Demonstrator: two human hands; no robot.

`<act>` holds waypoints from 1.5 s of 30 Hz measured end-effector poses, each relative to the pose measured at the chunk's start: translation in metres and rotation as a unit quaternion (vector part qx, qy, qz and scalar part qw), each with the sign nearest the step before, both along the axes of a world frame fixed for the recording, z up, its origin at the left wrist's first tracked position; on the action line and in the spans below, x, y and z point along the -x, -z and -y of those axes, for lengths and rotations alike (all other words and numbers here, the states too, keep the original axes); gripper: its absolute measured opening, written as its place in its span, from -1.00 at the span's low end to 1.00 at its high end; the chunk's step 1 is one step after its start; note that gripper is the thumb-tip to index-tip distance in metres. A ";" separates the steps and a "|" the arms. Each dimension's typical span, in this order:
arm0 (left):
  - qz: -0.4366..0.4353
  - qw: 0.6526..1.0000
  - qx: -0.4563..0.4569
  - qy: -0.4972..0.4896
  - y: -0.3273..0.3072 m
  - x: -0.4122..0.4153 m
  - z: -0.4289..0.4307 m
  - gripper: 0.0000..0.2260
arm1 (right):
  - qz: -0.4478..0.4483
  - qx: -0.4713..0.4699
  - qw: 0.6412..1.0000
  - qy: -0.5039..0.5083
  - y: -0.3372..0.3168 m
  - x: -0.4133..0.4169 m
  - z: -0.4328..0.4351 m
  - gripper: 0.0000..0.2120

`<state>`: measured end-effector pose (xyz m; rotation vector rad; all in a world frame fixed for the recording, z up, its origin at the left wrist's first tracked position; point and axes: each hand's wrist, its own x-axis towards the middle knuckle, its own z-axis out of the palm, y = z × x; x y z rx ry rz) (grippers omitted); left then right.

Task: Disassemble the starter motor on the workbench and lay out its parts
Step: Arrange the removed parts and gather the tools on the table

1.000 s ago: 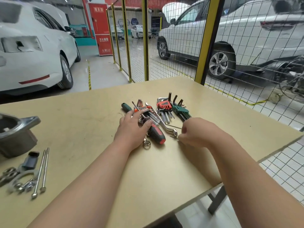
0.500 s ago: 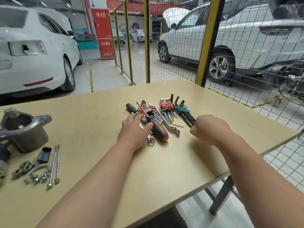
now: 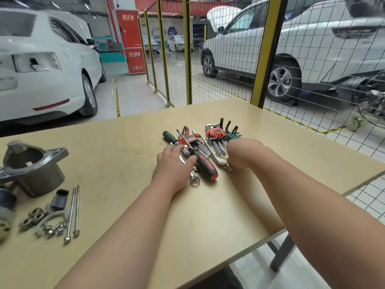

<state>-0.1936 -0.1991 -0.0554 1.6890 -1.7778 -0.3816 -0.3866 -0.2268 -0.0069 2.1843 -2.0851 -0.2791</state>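
Head view, likely tool-picking: left hand (image 3: 172,164) rests, fingers loosely apart, on the wrenches (image 3: 195,179) — right hand (image 3: 243,153) hides its fingers, so I cannot tell. Starter housing (image 3: 35,174) and bolts (image 3: 74,211) lie far left on the worktop (image 3: 125,142); next, lift one tool.

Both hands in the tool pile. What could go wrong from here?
The screwdriver lies across the tool pile that the left hand touches, so pulling one tool may drag others. The right hand hides its fingers by the offset wrench; a blind grab could snag. Loose small gears and long bolts beside the left forearm could be swept.
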 end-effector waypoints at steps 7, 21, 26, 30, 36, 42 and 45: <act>-0.007 1.000 0.005 0.002 -0.001 0.000 -0.001 -0.51 | 0.004 -0.050 0.999 -0.018 -0.009 0.017 -0.016 -0.69; -0.348 0.936 0.046 -0.002 -0.022 0.011 -0.009 -0.81 | 0.454 0.033 0.880 -0.139 -0.013 -0.052 -0.031 -0.67; -0.338 0.940 0.017 -0.051 -0.017 -0.008 0.005 -0.81 | 0.451 0.100 0.885 -0.067 -0.011 -0.051 -0.012 -0.79; -0.262 0.962 -0.022 -0.069 -0.014 -0.026 0.014 -0.75 | 0.404 0.130 0.905 -0.012 -0.016 -0.047 0.003 -0.75; -0.099 0.987 -0.038 -0.117 -0.019 -0.042 0.023 -0.77 | 0.278 0.086 0.956 -0.044 -0.017 -0.103 0.009 -0.72; -0.034 0.988 -0.061 -0.137 -0.018 -0.048 0.030 -0.79 | 0.252 0.083 0.963 -0.040 0.007 -0.135 0.008 -0.66; -0.059 0.986 -0.075 -0.133 -0.017 -0.052 0.033 -0.75 | 0.297 0.080 0.951 -0.038 0.006 -0.138 0.008 -0.70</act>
